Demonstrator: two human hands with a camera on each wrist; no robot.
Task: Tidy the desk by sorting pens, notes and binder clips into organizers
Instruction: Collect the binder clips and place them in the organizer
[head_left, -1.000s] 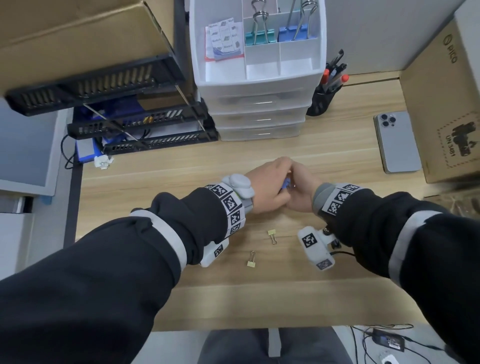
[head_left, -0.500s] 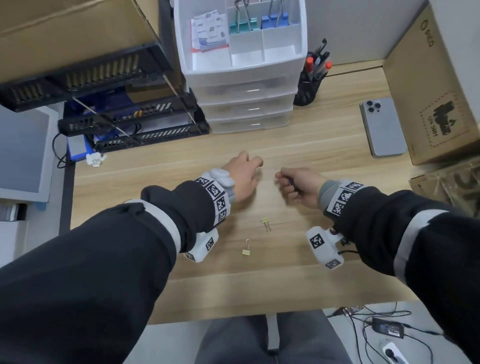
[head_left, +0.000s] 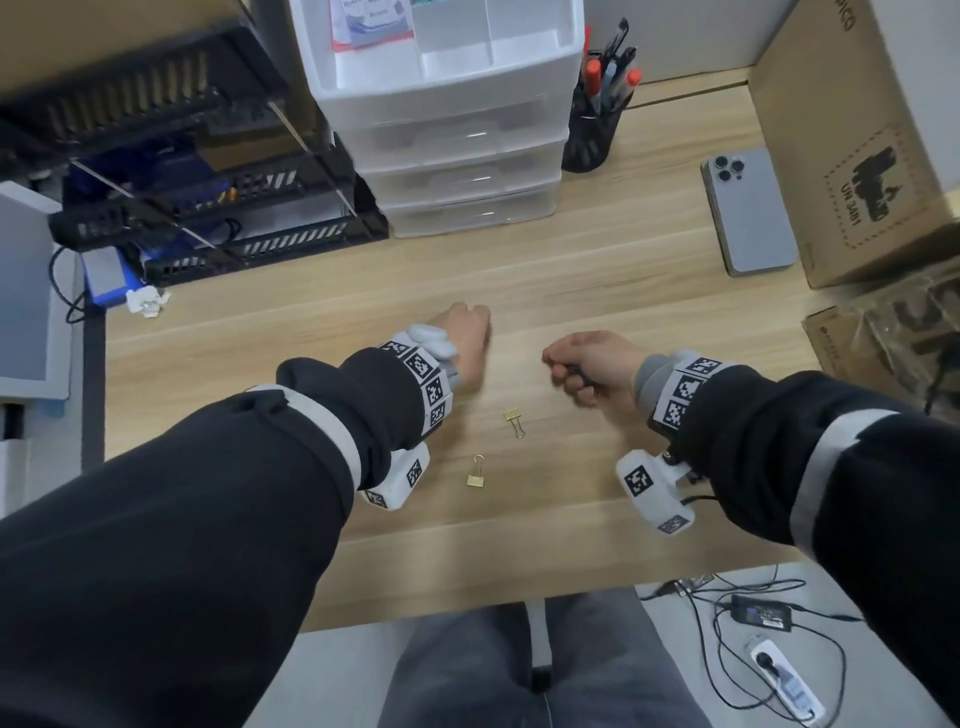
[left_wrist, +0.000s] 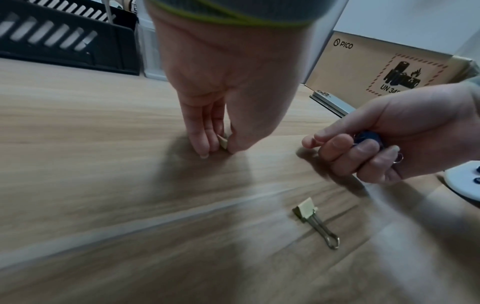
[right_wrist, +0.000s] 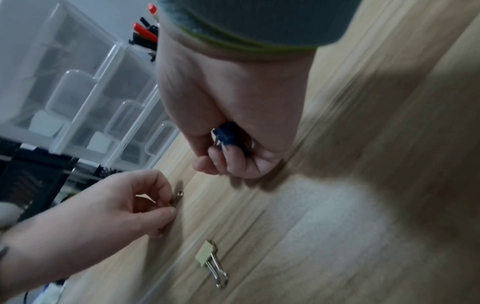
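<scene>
In the head view the top of the white plastic drawer organizer (head_left: 447, 130) is running off the frame, so its compartments are only partly showing. The left hand (head_left: 467, 345) is resting knuckles-up on the light wooden desk (head_left: 597, 270), hiding whatever it is gripping; the right hand (head_left: 589, 371) is curling into a fist around something dark that is hard to make out. Two small gold binder clips are lying loose between the wrists: the farther gold clip (head_left: 513, 421) and the nearer gold clip (head_left: 476, 474).

In the left wrist view, blurred at the edges, the left hand's fingers (left_wrist: 201, 131) and thumb are pinching a small pale gold clip (left_wrist: 223, 142) against the desk. The right hand is closing around a blue binder clip (left_wrist: 367, 138).

In the right wrist view the blue clip is sitting deep inside the curled right fingers (right_wrist: 226, 162), mostly covered. Only a wire loop of the pinched clip is peeking from the left hand.
</scene>
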